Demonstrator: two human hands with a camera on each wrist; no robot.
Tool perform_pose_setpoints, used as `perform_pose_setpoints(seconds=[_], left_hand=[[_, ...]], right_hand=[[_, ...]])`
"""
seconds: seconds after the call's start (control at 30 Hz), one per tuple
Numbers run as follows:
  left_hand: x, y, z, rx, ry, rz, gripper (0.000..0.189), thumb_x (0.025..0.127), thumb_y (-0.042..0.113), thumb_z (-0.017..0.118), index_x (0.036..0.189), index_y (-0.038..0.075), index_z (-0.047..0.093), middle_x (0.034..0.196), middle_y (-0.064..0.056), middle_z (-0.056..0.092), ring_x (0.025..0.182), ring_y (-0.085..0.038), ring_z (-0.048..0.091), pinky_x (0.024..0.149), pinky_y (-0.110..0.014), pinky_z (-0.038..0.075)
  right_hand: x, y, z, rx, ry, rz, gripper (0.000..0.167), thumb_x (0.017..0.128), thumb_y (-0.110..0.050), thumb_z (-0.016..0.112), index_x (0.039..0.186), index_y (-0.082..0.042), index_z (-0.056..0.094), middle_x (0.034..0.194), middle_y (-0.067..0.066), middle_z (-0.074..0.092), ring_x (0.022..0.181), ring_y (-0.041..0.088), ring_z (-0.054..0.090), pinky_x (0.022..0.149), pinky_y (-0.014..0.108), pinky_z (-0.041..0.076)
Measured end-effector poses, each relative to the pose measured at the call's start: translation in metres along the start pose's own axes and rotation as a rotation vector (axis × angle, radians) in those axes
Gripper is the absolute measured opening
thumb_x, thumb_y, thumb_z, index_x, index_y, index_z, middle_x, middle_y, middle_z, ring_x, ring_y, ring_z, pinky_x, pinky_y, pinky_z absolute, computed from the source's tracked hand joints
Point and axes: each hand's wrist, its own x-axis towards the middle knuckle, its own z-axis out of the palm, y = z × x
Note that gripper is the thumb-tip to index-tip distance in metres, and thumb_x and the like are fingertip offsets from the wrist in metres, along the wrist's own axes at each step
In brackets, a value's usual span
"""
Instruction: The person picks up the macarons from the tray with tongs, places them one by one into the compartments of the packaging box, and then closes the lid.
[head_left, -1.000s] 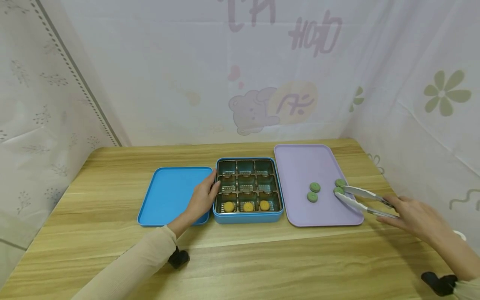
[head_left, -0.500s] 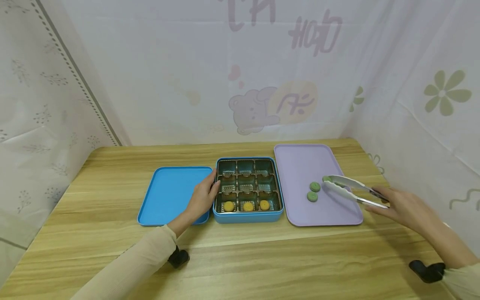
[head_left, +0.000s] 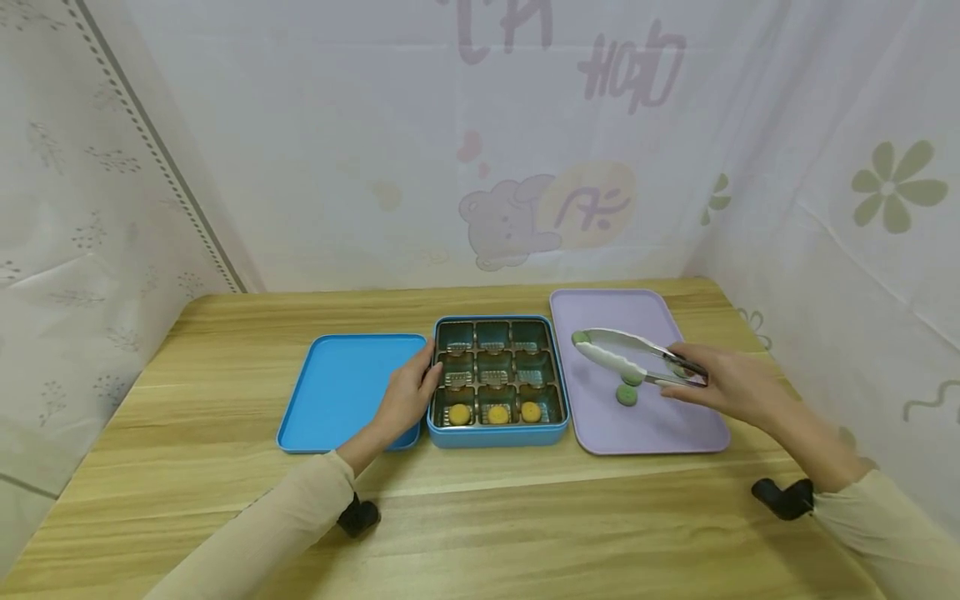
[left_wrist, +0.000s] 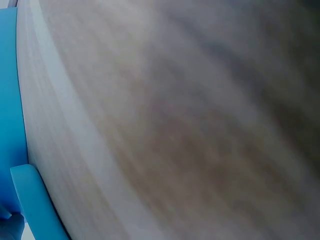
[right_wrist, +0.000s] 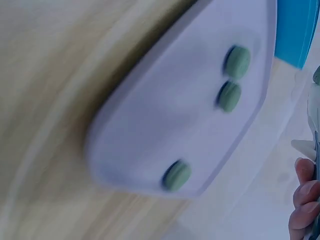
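For the apparent transfer step, the green cookie (head_left: 580, 337) is held above the tray (head_left: 675, 429) by tongs (head_left: 609, 360) gripped in curled fingers of the right hand (head_left: 738, 387), the box (head_left: 498, 438) is touched by extended fingers of the left hand (head_left: 405, 392), and alignment over a vacant compartment (head_left: 532, 367) is presumably required next.

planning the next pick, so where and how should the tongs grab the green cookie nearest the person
Probably by its left and right edges, with the tongs coming down from the near side: the green cookie is round and looks flat on the purple tray, its near side open, with another cookie close behind.
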Motion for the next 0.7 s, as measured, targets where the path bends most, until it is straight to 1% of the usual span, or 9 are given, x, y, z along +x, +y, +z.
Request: perform_pose_setpoints(seconds=[0.03, 0.1, 0.17, 0.27, 0.3, 0.47, 0.53, 0.6, 0.7], left_hand=[[0.0, 0.0, 0.0, -0.001, 0.002, 0.005, 0.048, 0.1, 0.011, 0.046, 0.143, -0.007, 0.033, 0.123, -0.025, 0.056, 0.067, -0.02, 0.056, 0.065, -0.036, 0.047], [0.0, 0.0, 0.0, 0.004, 0.011, 0.016, 0.048, 0.1, 0.011, 0.047, 0.142, -0.008, 0.034, 0.127, -0.025, 0.055, 0.076, -0.022, 0.06, 0.068, -0.037, 0.049], [-0.001, -0.001, 0.0, -0.003, 0.007, 0.02, 0.048, 0.1, 0.011, 0.046, 0.142, -0.008, 0.033, 0.129, -0.026, 0.053, 0.079, -0.026, 0.061, 0.07, -0.039, 0.05], [0.0, -0.001, 0.0, -0.013, 0.011, 0.024, 0.048, 0.1, 0.011, 0.047, 0.142, -0.008, 0.034, 0.136, -0.026, 0.047, 0.095, -0.031, 0.063, 0.078, -0.043, 0.051], [-0.001, -0.001, 0.0, -0.017, 0.01, 0.022, 0.048, 0.1, 0.012, 0.047, 0.142, -0.008, 0.034, 0.137, -0.026, 0.047, 0.097, -0.032, 0.062, 0.079, -0.044, 0.051], [-0.001, -0.002, 0.001, -0.029, 0.011, 0.025, 0.048, 0.1, 0.011, 0.047, 0.142, -0.008, 0.034, 0.137, -0.026, 0.047, 0.092, -0.032, 0.063, 0.078, -0.044, 0.051], [-0.001, -0.002, 0.001, -0.032, 0.011, 0.028, 0.048, 0.1, 0.011, 0.047, 0.142, -0.008, 0.034, 0.137, -0.026, 0.046, 0.094, -0.032, 0.063, 0.078, -0.044, 0.05], [-0.001, -0.002, 0.001, -0.032, 0.014, 0.032, 0.048, 0.1, 0.011, 0.047, 0.142, -0.008, 0.034, 0.137, -0.026, 0.046, 0.101, -0.033, 0.061, 0.081, -0.045, 0.05], [-0.001, -0.003, 0.001, -0.03, 0.017, 0.031, 0.048, 0.1, 0.011, 0.047, 0.141, -0.009, 0.034, 0.138, -0.026, 0.045, 0.107, -0.034, 0.059, 0.084, -0.047, 0.05]], right_hand=[[0.004, -0.002, 0.002, 0.001, -0.002, -0.015, 0.055, 0.073, -0.037, 0.08, 0.114, -0.004, 0.064, 0.084, 0.0, 0.065, 0.063, 0.008, 0.049, 0.053, 0.024, 0.04], [0.012, -0.006, 0.006, 0.011, -0.006, -0.051, 0.054, 0.073, -0.037, 0.08, 0.114, -0.006, 0.064, 0.082, -0.003, 0.063, 0.064, 0.008, 0.05, 0.054, 0.024, 0.041], [0.019, -0.01, 0.009, 0.018, -0.01, -0.089, 0.053, 0.073, -0.038, 0.08, 0.113, -0.007, 0.064, 0.082, -0.004, 0.063, 0.064, 0.007, 0.05, 0.054, 0.023, 0.042], [0.027, -0.015, 0.012, 0.039, -0.041, -0.127, 0.054, 0.073, -0.037, 0.08, 0.114, -0.007, 0.063, 0.083, -0.004, 0.063, 0.066, 0.006, 0.049, 0.056, 0.023, 0.042], [0.029, -0.016, 0.012, 0.042, -0.056, -0.134, 0.054, 0.073, -0.036, 0.08, 0.115, -0.006, 0.063, 0.084, -0.003, 0.063, 0.067, 0.006, 0.049, 0.056, 0.023, 0.043], [0.038, -0.023, 0.013, 0.052, -0.13, -0.117, 0.059, 0.073, -0.038, 0.079, 0.119, -0.006, 0.062, 0.092, 0.002, 0.066, 0.07, 0.005, 0.049, 0.059, 0.025, 0.044], [0.04, -0.025, 0.013, 0.052, -0.153, -0.117, 0.06, 0.074, -0.039, 0.078, 0.12, -0.006, 0.061, 0.088, 0.0, 0.064, 0.068, 0.005, 0.047, 0.058, 0.024, 0.042], [0.042, -0.027, 0.013, 0.048, -0.168, -0.126, 0.059, 0.074, -0.041, 0.078, 0.12, -0.007, 0.061, 0.083, -0.004, 0.06, 0.065, 0.004, 0.044, 0.057, 0.023, 0.04], [0.045, -0.028, 0.013, 0.034, -0.171, -0.154, 0.058, 0.074, -0.042, 0.077, 0.119, -0.008, 0.061, 0.077, -0.009, 0.054, 0.062, 0.003, 0.041, 0.054, 0.021, 0.037]])
